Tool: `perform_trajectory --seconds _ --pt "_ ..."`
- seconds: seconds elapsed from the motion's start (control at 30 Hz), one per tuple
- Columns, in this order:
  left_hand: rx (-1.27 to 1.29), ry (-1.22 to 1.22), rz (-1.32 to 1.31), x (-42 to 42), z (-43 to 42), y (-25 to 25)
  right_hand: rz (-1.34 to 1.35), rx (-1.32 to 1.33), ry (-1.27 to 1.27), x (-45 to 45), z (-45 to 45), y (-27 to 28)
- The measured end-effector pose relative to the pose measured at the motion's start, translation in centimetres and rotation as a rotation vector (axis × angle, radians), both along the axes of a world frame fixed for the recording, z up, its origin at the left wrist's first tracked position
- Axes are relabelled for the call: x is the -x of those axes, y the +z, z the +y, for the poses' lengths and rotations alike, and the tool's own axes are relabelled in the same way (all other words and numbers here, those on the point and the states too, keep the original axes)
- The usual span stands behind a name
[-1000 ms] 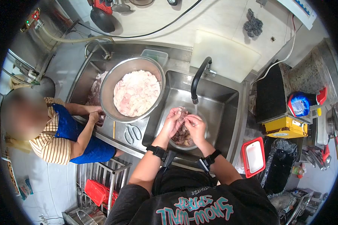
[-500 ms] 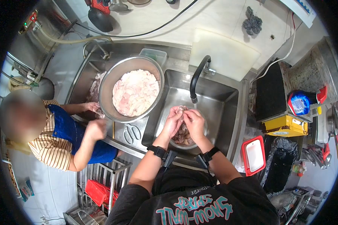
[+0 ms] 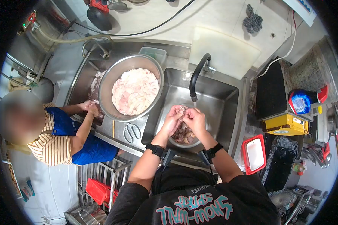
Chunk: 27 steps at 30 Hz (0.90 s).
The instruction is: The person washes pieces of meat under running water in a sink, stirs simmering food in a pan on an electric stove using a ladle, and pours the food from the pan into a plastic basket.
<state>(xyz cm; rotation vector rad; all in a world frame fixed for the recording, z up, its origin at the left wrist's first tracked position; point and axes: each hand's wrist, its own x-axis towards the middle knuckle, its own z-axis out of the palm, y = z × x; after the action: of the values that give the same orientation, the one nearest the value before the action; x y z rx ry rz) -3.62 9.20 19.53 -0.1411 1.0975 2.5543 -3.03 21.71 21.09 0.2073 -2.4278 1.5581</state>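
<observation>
Over a metal bowl [image 3: 187,145] in the right sink basin [image 3: 218,92], my left hand [image 3: 171,120] and my right hand [image 3: 195,122] hold one small piece of dark meat [image 3: 183,108] between them. The fingers of both are closed on it, close together just below the black faucet [image 3: 194,80]. Reddish-brown meat pieces [image 3: 184,134] lie in the bowl, partly hidden by my hands. To the left, a large metal bowl [image 3: 160,84] holds a heap of pale pink meat [image 3: 135,91].
A co-worker [image 3: 64,131] stands at the left basin [image 3: 77,88], hands together over it. Scissors [image 3: 132,132] lie between the basins. A white cutting board [image 3: 223,52] leans behind the faucet. A red-rimmed tray [image 3: 254,154] is at the right.
The co-worker's hands moved apart and are together again over the left basin. My hands stay over the bowl, with small shifts of the fingers around the piece.
</observation>
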Motion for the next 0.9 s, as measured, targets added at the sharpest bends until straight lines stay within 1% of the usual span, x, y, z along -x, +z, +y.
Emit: perform_trajectory --seconds 0.1,0.2,0.3,0.33,0.43,0.47,0.57,0.6,0.73,0.83,0.9 --pt "-0.057 0.022 -0.017 -0.2 0.0 -0.4 0.019 -0.031 0.012 -0.3 0.2 -0.4" --pt "-0.182 0.022 -0.039 0.0 -0.3 -0.3 -0.001 0.032 0.007 -0.9 0.2 -0.3" --pt "-0.247 0.037 -0.098 -0.2 -0.5 -0.1 0.005 0.066 0.031 -1.4 0.5 0.1" --pt "-0.295 0.030 -0.094 0.1 -1.1 -0.6 0.040 0.014 -0.002 -1.7 0.4 0.1" --pt "-0.269 0.021 -0.111 0.6 -1.8 0.3 -0.067 0.225 0.027 -1.9 0.7 -2.0" --pt "-0.235 0.001 -0.122 0.5 -1.8 0.8 -0.146 0.273 0.041 -2.1 1.0 -2.6" --pt "-0.199 -0.029 -0.082 0.3 -1.3 1.5 0.036 0.196 0.033 -1.7 0.9 1.1" --pt "-0.203 -0.036 -0.081 0.3 -1.2 1.3 0.050 0.153 0.084 -1.4 1.1 0.8" --pt "-0.204 -0.033 -0.079 0.7 -0.7 0.1 0.211 -0.052 0.067 -0.7 0.7 0.0" --pt "-0.162 -0.016 -0.106 0.8 -0.6 -0.1 0.270 -0.104 0.075 -0.6 1.2 -1.0" --pt "-0.151 -0.013 -0.124 0.9 -0.5 -0.1 0.177 -0.095 0.053 -0.7 1.2 -1.3"
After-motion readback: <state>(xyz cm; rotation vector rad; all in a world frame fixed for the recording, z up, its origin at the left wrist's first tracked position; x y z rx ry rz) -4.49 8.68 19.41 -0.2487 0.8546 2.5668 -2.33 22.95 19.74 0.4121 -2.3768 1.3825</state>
